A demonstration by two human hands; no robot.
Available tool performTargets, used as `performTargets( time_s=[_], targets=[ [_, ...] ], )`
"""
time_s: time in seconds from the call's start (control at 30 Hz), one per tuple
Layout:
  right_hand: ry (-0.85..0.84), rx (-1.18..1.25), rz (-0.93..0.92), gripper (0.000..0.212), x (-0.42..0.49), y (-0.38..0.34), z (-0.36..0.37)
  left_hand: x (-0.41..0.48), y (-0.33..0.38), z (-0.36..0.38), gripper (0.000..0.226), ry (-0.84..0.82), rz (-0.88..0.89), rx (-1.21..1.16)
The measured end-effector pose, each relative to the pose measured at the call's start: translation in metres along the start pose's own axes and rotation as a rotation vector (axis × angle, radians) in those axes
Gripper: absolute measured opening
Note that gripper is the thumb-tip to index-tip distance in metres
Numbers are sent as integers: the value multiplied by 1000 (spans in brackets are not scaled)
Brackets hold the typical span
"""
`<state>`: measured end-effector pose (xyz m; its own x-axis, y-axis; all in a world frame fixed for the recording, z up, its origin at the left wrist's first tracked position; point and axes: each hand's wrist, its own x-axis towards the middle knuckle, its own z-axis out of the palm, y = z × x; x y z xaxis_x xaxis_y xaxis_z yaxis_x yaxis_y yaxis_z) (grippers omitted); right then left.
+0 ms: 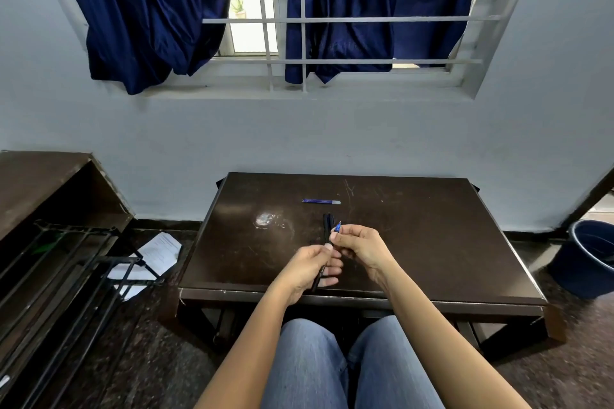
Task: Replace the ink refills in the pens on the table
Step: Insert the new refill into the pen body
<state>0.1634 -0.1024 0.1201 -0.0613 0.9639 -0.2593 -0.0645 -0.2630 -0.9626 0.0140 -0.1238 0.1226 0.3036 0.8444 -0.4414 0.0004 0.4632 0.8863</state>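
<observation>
Observed from beside the seated person: the left hand (307, 267) has a closed grip round a black pen (316, 282), fingers curled about its barrel, held just above the near edge of the desk (432, 242). The right hand (362, 247) holds a pinch grip, thumb and fingertips on a small blue piece (338, 228) with a pointed end, which I judge to be the tip of a refill or the pen's nose section; the rest of it is hidden in the fingers and I cannot tell which. The two hands are close together, the blue piece raised just beyond the pen's upper end. Two more dark pens (328, 222) lie side by side on the desk directly beyond the hands, and a loose blue refill (321, 201) lies crosswise further off, toward the far edge. Risks noted: the blue piece is held by its end only, so a slip would likely send it off the near edge into the lap (332, 359) or onto the speckled floor (564, 342), where it would be hard to find. The refill on the desk is round and the top looks smooth, so a knock from a wrist could roll it. With one refill loose and another possibly in hand, used and fresh could be confused. Forcing the piece into the barrel at an angle could bend the tip or smear ink on the fingers.
</observation>
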Motion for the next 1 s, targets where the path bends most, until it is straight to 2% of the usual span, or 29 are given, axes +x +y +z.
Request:
performTargets(
  time_s=[0.1,0.17,0.27,0.37,0.5,0.8,1.0],
  targets=[
    [-85,30,0,4,1,0,-3,-3,3,1,42,-116,-25,31],
    [-217,178,41,14,1,-2,-7,-2,5,-2,40,-133,-37,-93],
    [-322,349,111,31,-2,-7,-10,-2,8,-3,37,-182,-99,-246],
    [-361,367,132,31,-5,-14,-6,-5,9,-3,39,-268,-149,-287],
    [-290,237,110,21,-4,-17,-6,-7,6,1,30,-290,-107,-269],
    [-32,125,59,8,0,-5,5,2,-1,3,33,-133,3,12],
    [168,65,58,14,-5,-7,21,6,-6,7,32,-22,26,130]
  ],
)
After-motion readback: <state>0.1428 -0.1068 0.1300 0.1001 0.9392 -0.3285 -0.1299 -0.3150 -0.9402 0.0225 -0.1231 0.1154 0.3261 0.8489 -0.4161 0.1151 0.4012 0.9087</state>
